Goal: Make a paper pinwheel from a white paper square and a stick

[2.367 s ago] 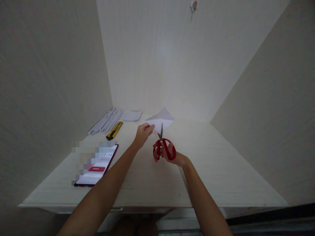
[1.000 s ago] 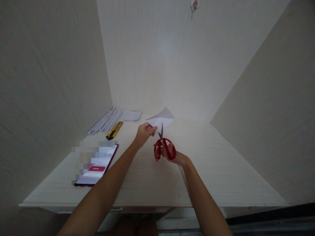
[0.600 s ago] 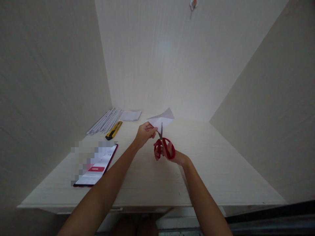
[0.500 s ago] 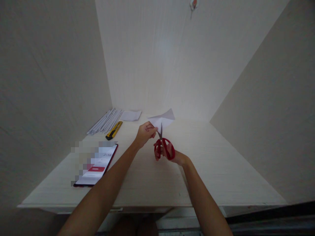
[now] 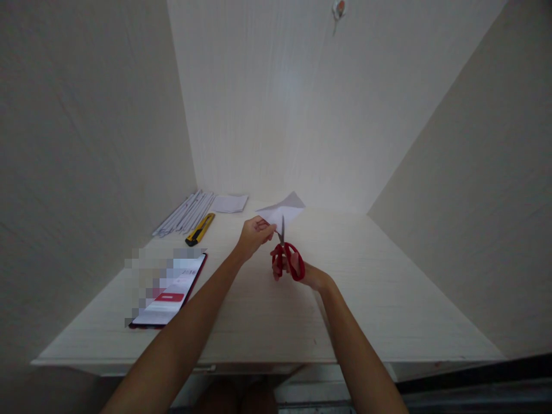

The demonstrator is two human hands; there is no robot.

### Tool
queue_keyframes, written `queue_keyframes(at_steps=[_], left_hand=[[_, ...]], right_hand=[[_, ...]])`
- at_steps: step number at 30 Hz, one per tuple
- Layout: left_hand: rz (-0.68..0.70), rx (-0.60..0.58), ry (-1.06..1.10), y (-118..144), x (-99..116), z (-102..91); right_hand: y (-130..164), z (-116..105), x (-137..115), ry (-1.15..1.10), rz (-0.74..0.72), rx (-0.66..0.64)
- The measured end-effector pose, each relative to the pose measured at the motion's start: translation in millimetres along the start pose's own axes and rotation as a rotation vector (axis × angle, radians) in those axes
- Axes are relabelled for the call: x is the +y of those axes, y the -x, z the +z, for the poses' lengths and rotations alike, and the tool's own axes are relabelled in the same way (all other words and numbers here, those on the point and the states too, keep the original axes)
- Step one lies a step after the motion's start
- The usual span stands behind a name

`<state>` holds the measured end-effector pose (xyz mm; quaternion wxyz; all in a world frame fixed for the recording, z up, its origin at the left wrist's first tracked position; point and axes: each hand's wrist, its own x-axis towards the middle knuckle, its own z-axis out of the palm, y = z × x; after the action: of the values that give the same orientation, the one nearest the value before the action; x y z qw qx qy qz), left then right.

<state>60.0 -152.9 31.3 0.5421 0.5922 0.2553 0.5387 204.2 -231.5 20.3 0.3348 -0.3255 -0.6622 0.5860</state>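
Observation:
My left hand [image 5: 256, 236] pinches the near edge of a white sheet of paper [image 5: 293, 214], which stretches away toward the back wall with a fold or bend across it. In my right hand [image 5: 302, 272] is a pair of scissors [image 5: 294, 261] with red handles, my fingers through the loops. The scissors' blades point away from me and lie at the paper's near edge, slightly apart, right beside my left fingertips. Exactly how far the paper sits between the blades is hard to make out.
Left of my hands lie a yellow and black utility knife [image 5: 200, 229], a phone or tablet [image 5: 172, 299] with its screen lit, a row of thin white paper strips [image 5: 185, 214] and a small stack of white paper [image 5: 230, 203]. Pale walls enclose the white desk [image 5: 388, 287] on three sides.
The scissors' handles have drawn closer together and the blades have narrowed slightly. The paper's far part has shifted a little left; my left hand has barely moved.

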Motion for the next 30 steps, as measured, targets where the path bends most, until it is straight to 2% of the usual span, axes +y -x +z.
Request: queue_keyframes(at_steps=[15, 24, 30], left_hand=[[-0.001, 0.032, -0.048, -0.6, -0.6, 1.1], [-0.021, 0.041, -0.122, 0.1, 2.0, 1.7], [-0.014, 0.06, -0.088, 0.4, 1.2, 3.6]], right_hand=[[-0.9, -2.8, 7.4, -0.032, -0.039, 0.011], [0.1, -2.1, 1.6, 0.074, -0.006, 0.019], [0.4, -3.5, 2.4, 0.101, -0.015, 0.014]])
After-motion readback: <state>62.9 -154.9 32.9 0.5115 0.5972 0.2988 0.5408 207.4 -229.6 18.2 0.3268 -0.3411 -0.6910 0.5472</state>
